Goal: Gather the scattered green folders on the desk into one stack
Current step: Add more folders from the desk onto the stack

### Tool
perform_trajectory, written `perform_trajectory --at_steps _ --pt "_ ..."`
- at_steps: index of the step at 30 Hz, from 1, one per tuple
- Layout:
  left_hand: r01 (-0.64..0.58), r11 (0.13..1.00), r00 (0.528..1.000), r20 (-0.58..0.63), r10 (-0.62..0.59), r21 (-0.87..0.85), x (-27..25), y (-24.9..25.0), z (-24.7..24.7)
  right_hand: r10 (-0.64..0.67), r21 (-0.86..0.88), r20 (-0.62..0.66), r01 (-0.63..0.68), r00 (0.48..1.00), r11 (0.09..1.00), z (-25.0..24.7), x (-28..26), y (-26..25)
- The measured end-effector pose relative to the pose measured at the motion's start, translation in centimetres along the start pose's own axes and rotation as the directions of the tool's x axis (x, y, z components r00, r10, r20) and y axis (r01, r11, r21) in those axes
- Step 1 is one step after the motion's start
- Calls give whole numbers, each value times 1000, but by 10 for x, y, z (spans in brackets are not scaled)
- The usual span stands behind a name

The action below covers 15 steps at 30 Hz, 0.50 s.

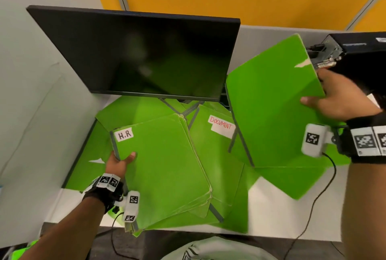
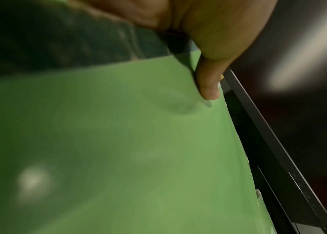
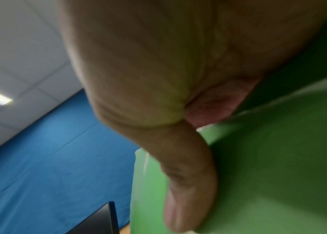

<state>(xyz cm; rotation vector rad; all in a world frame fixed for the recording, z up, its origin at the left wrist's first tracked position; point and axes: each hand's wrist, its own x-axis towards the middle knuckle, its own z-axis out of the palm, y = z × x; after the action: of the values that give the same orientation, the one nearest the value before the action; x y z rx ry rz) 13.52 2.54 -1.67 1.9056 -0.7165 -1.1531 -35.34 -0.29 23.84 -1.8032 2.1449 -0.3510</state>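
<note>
A stack of green folders [image 1: 165, 172], its top one labelled "H.R", lies tilted at the desk's front centre. My left hand [image 1: 121, 160] grips the stack's left edge, thumb on top; the left wrist view shows that thumb [image 2: 208, 83] pressed on the green cover [image 2: 128, 150]. My right hand [image 1: 332, 96] holds a single green folder [image 1: 271, 109] raised and tilted above the desk's right side, thumb on its face. In the right wrist view the thumb [image 3: 188, 182] lies on this folder [image 3: 279, 166]. A folder labelled "DOCUMENT" [image 1: 217, 140] and several others lie flat beneath.
A dark monitor [image 1: 142, 55] stands at the back over the folders, its stand legs [image 1: 179, 109] among them. A black computer box [image 1: 355, 55] sits at the back right, close to the raised folder. A grey partition [image 1: 31, 113] walls the left. Cables [image 1: 313, 207] trail over the white desk [image 1: 282, 218].
</note>
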Motion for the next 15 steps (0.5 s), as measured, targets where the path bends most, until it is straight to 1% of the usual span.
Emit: perform_trajectory --at_steps 2,4,6,8,11,13,15 --pt "0 1000 1000 3 0 0 -2 1 1 -11 -94 -19 9 1000 996 -16 -1 -8" --pt "3 1000 1000 7 -3 12 -4 1 1 -13 -118 -35 9 999 993 -27 -4 -8" --pt "-1 1000 1000 11 0 22 -4 0 0 -31 -85 -25 28 999 996 -32 -6 -6" --pt "17 1000 1000 8 -17 -8 -3 0 -1 -74 0 42 74 996 997 -29 -6 -8" --pt "94 992 995 -11 -95 -84 -4 6 2 -189 158 152 165 970 974 0 1 -36" --pt "115 990 993 -12 -117 -82 -3 9 7 -276 168 178 247 945 954 29 10 -58" --pt "115 990 993 14 -114 -80 -4 11 11 -347 163 205 318 915 934 56 18 -74"
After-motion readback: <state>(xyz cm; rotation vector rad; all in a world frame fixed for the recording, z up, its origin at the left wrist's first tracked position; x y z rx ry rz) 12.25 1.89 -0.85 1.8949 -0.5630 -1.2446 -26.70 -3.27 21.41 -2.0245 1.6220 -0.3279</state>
